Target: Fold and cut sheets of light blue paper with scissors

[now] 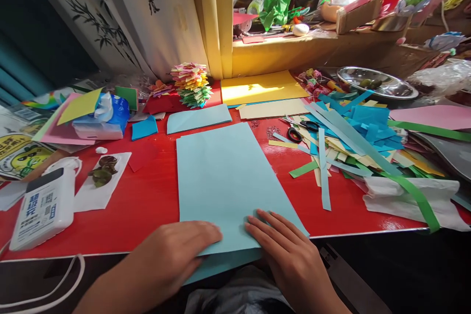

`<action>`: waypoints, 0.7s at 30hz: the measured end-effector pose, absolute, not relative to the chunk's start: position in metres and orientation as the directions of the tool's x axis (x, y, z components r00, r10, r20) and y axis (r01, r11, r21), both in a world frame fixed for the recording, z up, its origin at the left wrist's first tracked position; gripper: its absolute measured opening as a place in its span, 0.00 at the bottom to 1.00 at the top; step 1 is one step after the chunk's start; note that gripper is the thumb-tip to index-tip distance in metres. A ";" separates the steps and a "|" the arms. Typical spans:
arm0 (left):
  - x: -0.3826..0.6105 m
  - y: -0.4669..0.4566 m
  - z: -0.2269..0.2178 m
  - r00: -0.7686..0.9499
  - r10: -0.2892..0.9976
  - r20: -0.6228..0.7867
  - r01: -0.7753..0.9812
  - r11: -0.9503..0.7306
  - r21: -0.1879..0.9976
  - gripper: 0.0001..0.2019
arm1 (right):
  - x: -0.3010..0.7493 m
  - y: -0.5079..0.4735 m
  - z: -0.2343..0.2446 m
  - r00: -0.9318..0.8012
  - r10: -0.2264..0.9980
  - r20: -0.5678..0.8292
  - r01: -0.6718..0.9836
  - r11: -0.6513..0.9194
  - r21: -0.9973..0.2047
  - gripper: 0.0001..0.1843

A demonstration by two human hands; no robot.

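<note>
A large light-blue sheet of paper (224, 176) lies on the red table in front of me, its near end reaching past the table edge. Beneath that end shows a second blue layer (228, 264); whether it is a fold or another sheet I cannot tell. My left hand (180, 245), slightly blurred, is closed at the near left edge of the paper, with fingers on top and part of the hand below. Flat on the near right part rests my right hand (285, 243), fingers stretched out.
Black-handled scissors (295, 133) and a heap of cut paper strips (353, 132) lie to the right, near a metal bowl (405, 89). Leftward are a white device (46, 211) and a tissue pack (106, 117). Folded-paper stack (191, 83) and yellow paper (261, 87) stand behind.
</note>
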State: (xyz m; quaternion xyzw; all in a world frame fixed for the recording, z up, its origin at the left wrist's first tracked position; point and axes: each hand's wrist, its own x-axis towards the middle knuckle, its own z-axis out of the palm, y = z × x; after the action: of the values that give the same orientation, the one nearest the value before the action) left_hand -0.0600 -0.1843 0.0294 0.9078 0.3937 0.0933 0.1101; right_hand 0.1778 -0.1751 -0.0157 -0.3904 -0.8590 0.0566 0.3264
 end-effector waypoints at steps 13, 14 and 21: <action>-0.051 -0.109 0.052 0.243 0.924 -0.297 0.781 -0.004 0.625 0.15 | 0.192 -0.178 -0.023 -0.424 0.737 0.526 0.622 0.659 -0.423 0.35; -0.046 -0.101 0.052 0.238 0.927 -0.291 0.809 -0.023 0.588 0.15 | 0.193 -0.179 -0.026 -0.398 0.750 0.528 0.650 0.637 -0.415 0.36; -0.034 -0.064 0.029 0.234 0.961 -0.145 0.898 -0.157 0.410 0.12 | 0.209 -0.176 -0.030 -0.449 0.767 0.458 0.702 0.621 -0.349 0.26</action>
State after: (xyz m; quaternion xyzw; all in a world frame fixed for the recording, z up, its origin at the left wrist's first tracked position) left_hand -0.0340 -0.0639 0.0287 0.7568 0.6144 0.0749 0.2102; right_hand 0.2087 -0.1759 -0.0302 -0.4322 -0.8496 0.0542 0.2974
